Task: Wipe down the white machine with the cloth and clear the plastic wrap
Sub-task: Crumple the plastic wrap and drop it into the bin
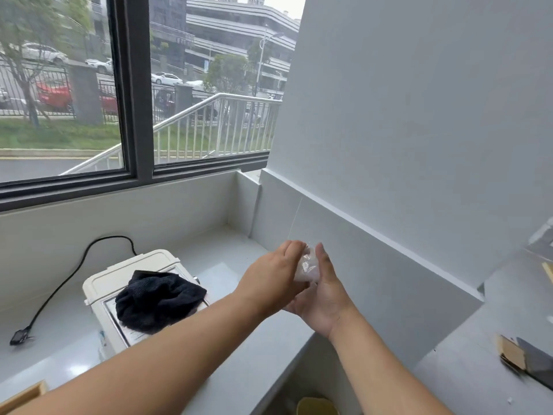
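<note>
A crumpled wad of clear plastic wrap [306, 265] is held in the air to the right of the white box-shaped machine [101, 283], over the far right edge of the pale grey desk [227, 265]. It is sandwiched between two hands. The left hand [269, 280] lies across it from the machine's side, and the right hand [323, 301] stands palm-inward on the far side. Each grip is spread rather than clenched, with mostly straight fingers pressing the wad flat between the palms.

One dark blue, bunched cloth [158, 298] lies on top of the machine, covering part of its metal plate. One black power cord [59, 283] runs from behind the machine along the desk to a plug [19, 336] lying to the machine's left.

Behind the machine a dark-framed window [134, 85] looks onto a railing, grass and a street. To the machine's right rises a plain pale wall [419, 115]. Further right, a second grey surface [466, 354] carries one small wooden block [513, 353] beside a dark flat object [535, 363].
</note>
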Action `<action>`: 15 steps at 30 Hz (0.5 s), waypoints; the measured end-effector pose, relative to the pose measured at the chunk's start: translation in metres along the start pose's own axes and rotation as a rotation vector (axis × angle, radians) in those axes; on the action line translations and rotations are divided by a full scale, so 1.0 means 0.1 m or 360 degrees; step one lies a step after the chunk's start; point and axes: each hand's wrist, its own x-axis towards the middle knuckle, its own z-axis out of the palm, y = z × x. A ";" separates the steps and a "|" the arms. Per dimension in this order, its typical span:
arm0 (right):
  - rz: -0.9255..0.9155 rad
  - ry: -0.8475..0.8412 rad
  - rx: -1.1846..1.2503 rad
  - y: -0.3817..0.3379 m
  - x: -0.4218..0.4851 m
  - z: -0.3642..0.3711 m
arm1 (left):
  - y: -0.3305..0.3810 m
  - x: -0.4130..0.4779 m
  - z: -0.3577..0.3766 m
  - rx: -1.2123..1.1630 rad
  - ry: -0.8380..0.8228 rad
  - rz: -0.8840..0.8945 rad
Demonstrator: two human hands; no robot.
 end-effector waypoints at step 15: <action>-0.0207 0.0344 -0.0092 -0.29 -0.43 -0.90 | 0.57 0.29 0.68 -0.0154 -0.0197 0.0066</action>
